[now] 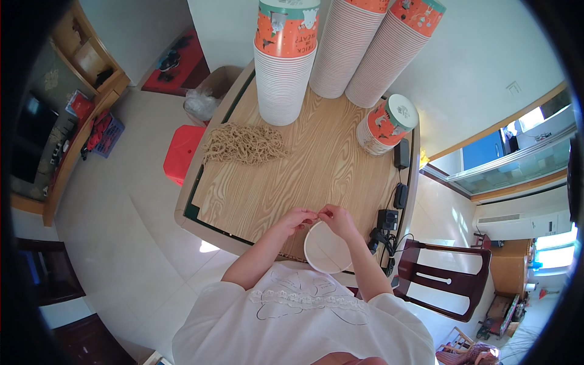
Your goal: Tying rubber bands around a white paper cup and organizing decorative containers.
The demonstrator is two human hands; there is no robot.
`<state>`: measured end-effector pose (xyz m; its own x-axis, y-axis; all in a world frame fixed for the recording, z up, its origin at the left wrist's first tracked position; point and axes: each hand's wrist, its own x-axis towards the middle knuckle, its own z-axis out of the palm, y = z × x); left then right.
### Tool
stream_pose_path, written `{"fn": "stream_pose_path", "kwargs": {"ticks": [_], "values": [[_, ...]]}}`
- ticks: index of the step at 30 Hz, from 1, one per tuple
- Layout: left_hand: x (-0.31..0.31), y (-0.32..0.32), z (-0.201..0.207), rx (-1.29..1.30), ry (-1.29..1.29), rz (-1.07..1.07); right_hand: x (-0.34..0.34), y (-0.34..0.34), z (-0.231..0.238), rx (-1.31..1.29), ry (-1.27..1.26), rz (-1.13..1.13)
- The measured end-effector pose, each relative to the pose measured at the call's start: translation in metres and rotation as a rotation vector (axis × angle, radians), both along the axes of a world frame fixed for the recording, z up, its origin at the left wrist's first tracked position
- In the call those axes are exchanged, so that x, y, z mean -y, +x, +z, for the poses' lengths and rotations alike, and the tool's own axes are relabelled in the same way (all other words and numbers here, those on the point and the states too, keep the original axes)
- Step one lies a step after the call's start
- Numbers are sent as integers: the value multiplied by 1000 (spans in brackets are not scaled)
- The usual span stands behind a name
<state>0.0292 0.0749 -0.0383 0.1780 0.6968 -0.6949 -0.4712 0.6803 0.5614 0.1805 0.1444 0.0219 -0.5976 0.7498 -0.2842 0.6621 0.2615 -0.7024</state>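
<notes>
A white paper bucket (326,250) is tilted against the near edge of the table, its open mouth facing up toward me and its rim close to my shirt. At its far rim the fingertips of my two hands meet. My left hand (298,220) is closed in a pinch, and what lies between its fingers is too small to make out. My right hand (338,220) is closed at the rim, with the wrist over the bucket's right side. A thin line runs across the inside of the bucket. Farther off on the left lies a loose heap of tan cords (246,145).
Tall nested stacks of orange-and-white paper buckets (281,85) stand at the table's far side. A shorter stack (384,128) is at the far right. Black power adapters (387,219) and cables line the right edge. A red stool (182,153) and a dark wooden chair (443,277) flank the table.
</notes>
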Motion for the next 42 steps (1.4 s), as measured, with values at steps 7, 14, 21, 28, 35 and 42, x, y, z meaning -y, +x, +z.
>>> {"fn": "stream_pose_path", "kwargs": {"ticks": [7,14,21,28,35,42], "values": [[3,-8,-3,40,-5,14,-2,-4,-3,-2,-62,-31],[2,-5,-6,12,13,8,-3,-4,-6,-13,-62,-37],[2,-4,-9,-63,62,-9,-4,-3,-12,-11,-77,-52],[2,-2,-8,-233,105,-69,-9,-6,-5,22,-118,-14],[4,-8,-4,22,26,46,-11,-11,-2,104,-220,69],[6,-11,-1,-11,42,-27,-13,-5,-15,-2,-258,85]]}}
